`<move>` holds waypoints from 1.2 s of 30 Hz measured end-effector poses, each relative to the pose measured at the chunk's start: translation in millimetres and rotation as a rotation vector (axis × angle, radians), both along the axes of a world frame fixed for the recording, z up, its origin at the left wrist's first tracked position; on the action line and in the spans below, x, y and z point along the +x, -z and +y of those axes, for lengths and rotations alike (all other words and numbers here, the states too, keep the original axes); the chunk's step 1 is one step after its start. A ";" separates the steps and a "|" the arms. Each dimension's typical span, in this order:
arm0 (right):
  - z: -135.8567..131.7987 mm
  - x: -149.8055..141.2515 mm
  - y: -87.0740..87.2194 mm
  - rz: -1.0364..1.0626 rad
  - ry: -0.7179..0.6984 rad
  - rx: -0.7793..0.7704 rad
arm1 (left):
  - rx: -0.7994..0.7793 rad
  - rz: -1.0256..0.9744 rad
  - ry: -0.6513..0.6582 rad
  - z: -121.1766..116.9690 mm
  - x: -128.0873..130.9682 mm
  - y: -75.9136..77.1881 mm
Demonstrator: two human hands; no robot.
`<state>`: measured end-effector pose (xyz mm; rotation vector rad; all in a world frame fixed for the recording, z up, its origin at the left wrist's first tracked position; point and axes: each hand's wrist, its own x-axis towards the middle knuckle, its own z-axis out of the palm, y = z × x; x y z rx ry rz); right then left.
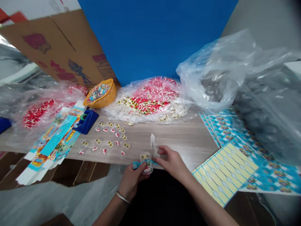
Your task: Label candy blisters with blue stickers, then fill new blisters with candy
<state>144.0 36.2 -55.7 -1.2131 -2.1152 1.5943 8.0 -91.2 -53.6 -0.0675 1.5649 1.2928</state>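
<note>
My left hand (133, 179) is closed on a small clear blister pack (146, 161) with a blue printed card strip, held at the table's near edge. My right hand (170, 161) pinches a piece of clear plastic (153, 145) that stands up beside the pack, its fingers closed on it. Just beyond the hands, several small filled blister packs (108, 138) lie in rows on the wooden table (178, 138). A metal bangle sits on my left wrist.
A yellow basket (103, 94) of small pieces and a blue tape dispenser (86, 121) stand left of centre. Plastic bags of red and white pieces (150, 100) lie behind. Printed card sheets (225, 169) are stacked right, folded cartons (54, 141) left, and a big clear bag (235, 78) at right.
</note>
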 end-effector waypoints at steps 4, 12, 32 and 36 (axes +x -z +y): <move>20.5 11.6 -22.7 0.299 0.015 -0.281 | 0.120 0.046 0.044 27.9 -7.0 -32.0; 39.2 21.7 -51.9 0.585 0.045 -0.361 | 0.495 -0.165 0.330 74.7 14.7 -66.6; 65.8 37.2 -36.5 0.528 0.257 -0.135 | 0.381 0.014 0.167 114.3 37.7 -58.6; 51.8 39.0 -42.5 0.575 0.243 -0.130 | 0.333 0.111 0.215 121.1 43.1 -53.2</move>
